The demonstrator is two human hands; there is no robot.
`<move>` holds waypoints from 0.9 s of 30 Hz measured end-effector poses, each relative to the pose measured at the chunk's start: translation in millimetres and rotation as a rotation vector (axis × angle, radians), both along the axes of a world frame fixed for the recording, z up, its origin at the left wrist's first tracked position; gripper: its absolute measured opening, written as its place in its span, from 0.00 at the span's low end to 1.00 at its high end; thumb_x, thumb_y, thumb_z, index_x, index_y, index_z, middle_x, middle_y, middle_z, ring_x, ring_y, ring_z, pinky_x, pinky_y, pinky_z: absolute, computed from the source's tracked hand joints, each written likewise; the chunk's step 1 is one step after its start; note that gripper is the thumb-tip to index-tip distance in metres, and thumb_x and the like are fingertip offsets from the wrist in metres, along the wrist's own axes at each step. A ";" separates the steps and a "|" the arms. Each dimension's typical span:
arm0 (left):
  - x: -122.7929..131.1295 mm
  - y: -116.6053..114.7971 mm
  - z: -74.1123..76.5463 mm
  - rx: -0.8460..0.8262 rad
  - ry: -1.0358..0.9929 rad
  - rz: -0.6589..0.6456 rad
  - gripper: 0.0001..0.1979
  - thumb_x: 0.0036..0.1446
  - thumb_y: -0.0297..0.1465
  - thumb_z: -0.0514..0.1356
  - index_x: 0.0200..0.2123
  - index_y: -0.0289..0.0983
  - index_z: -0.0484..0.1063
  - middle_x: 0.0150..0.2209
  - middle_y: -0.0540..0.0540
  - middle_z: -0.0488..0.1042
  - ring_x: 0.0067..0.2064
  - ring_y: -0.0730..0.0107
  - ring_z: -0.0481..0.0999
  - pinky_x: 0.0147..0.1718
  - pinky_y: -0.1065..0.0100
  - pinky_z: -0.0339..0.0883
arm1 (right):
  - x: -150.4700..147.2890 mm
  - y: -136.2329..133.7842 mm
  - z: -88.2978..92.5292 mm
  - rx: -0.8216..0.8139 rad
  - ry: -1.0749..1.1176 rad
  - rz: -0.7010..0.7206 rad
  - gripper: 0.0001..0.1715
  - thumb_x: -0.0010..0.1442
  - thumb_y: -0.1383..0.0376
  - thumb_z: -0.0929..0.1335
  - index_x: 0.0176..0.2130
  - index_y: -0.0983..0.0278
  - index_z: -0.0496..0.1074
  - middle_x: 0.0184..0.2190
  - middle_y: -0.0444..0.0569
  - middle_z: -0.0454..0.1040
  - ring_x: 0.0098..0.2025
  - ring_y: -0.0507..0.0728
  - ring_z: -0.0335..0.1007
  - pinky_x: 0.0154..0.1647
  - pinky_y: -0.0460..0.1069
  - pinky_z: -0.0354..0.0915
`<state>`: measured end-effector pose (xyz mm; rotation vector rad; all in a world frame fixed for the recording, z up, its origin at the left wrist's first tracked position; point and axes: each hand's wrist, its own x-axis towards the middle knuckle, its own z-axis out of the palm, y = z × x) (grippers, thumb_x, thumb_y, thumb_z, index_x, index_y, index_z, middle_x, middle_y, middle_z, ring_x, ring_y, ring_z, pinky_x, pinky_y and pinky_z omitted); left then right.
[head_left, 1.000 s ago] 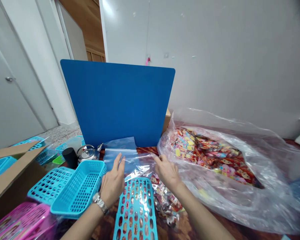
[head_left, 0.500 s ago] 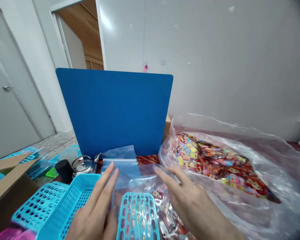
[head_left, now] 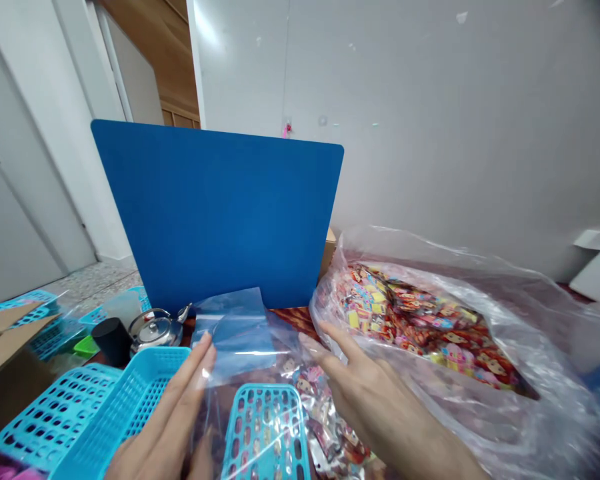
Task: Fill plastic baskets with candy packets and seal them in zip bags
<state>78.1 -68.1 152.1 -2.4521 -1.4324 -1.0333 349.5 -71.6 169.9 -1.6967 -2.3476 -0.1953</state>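
Observation:
My left hand (head_left: 173, 413) lies flat with fingers stretched out, its tips against a clear plastic bag (head_left: 240, 333) that stands over a turquoise slotted basket (head_left: 266, 433). My right hand (head_left: 367, 400) is open too, fingers spread, touching the bag's right side beside a heap of small colourful packets (head_left: 325, 427). Neither hand grips anything that I can see.
A blue board (head_left: 220, 213) stands upright behind the bag. A large clear sack of colourful packets (head_left: 420, 320) fills the right. Turquoise baskets (head_left: 105, 420), a small metal kettle (head_left: 153, 328), a black cup (head_left: 113, 340) and a cardboard box (head_left: 5, 333) sit on the left.
Both hands drew back toward me and spread flat. The clear bag now lies lower over the turquoise basket. The camera view shifted slightly right.

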 end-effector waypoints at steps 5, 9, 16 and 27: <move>10.5 25.5 -0.7 0.063 0.104 -0.051 0.31 0.58 0.30 0.48 0.65 0.38 0.43 0.62 0.41 0.56 0.54 0.58 0.69 0.39 0.68 0.74 | -5.8 24.3 11.0 -0.173 -0.122 -0.127 0.30 0.54 0.78 0.60 0.51 0.55 0.69 0.42 0.51 0.73 0.33 0.57 0.74 0.34 0.51 0.69; 21.7 21.9 14.5 0.355 -0.090 0.175 0.35 0.57 0.27 0.54 0.65 0.43 0.41 0.64 0.43 0.50 0.59 0.51 0.62 0.51 0.54 0.68 | 4.1 21.2 8.9 0.417 0.079 -0.098 0.30 0.61 0.73 0.59 0.61 0.56 0.57 0.56 0.53 0.62 0.51 0.60 0.66 0.47 0.55 0.66; 26.0 67.4 -98.8 -0.047 0.050 0.072 0.30 0.57 0.21 0.47 0.63 0.39 0.48 0.57 0.36 0.63 0.47 0.60 0.74 0.35 0.68 0.72 | 2.5 61.3 -93.7 -0.221 -0.003 -0.142 0.27 0.59 0.76 0.58 0.52 0.56 0.68 0.44 0.51 0.72 0.39 0.57 0.73 0.38 0.50 0.67; 15.8 113.4 -163.4 -0.555 -0.105 0.080 0.30 0.57 0.27 0.49 0.63 0.39 0.50 0.31 0.49 0.70 0.31 0.69 0.72 0.35 0.67 0.65 | -10.8 92.1 -158.2 -0.409 0.257 -0.248 0.22 0.62 0.67 0.58 0.54 0.55 0.66 0.38 0.51 0.77 0.41 0.58 0.73 0.41 0.49 0.64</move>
